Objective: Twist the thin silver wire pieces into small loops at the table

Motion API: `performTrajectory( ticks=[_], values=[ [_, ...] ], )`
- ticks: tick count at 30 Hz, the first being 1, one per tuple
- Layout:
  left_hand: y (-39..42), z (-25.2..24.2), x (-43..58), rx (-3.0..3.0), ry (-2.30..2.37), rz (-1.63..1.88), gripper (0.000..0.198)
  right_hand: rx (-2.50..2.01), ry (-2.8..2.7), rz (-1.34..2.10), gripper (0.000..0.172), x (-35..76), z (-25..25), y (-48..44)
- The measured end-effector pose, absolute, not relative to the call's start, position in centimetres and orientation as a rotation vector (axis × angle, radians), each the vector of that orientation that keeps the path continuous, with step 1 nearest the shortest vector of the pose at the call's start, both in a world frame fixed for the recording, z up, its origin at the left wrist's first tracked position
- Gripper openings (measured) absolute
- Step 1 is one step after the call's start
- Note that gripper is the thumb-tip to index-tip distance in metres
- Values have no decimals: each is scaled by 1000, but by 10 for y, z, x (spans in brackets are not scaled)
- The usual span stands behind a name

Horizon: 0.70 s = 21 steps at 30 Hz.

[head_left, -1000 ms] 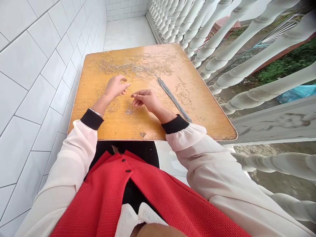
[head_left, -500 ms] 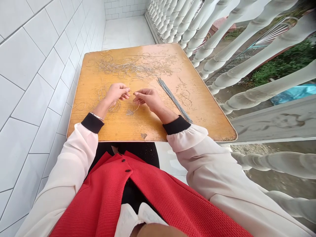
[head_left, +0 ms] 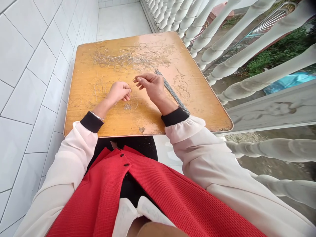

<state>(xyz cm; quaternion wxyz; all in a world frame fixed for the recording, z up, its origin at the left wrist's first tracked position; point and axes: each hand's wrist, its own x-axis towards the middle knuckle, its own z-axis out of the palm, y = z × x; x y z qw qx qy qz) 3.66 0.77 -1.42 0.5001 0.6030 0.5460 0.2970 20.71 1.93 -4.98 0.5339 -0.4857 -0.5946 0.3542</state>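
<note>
Over the wooden tabletop [head_left: 153, 120], my left hand [head_left: 120, 91] is closed in a pinch on a thin wire that barely shows. A little higher and to the right, my right hand [head_left: 152, 86] also pinches, thumb against forefinger, with a fine strand at its tips. A thin curved wire [head_left: 137, 104] shows just below the gap between the hands. Beyond them lies a tangled heap of bent wires [head_left: 123, 61]. A bundle of straight grey wires [head_left: 174, 94] slants beside my right hand and wrist. Several loose bent wires [head_left: 96, 89] lie left of my left hand.
A white tiled wall [head_left: 34, 79] runs along the left of the table. White balusters [head_left: 219, 72] stand close on the right. The tabletop has worn patches and a chipped spot [head_left: 142, 129] at its near edge.
My right hand has risen and moved away from my left hand, turning at the wrist. My left hand has closed more and stays near its place. The view has shifted slightly.
</note>
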Motion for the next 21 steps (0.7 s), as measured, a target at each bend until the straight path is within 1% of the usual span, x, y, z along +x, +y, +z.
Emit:
performTrajectory(
  ticks=[4, 8, 13, 19, 21],
  values=[
    [3, -13, 40, 1451, 1304, 747, 31, -1106, -1349, 886, 23, 203, -46, 16],
    [2, -13, 42, 1417, 1291, 806, 29, -1121, -1266, 949, 28, 203, -45, 18],
    [4, -15, 41, 1436, 1272, 765, 26, -1146, -1224, 1073, 30, 208, -46, 23],
    [8, -16, 42, 1374, 1356, 838, 23, -1210, -1168, 1216, 24, 209, -36, 17],
    [12, -16, 42, 1346, 1393, 886, 23, -1239, -1202, 1251, 31, 208, -33, 13]
  ],
)
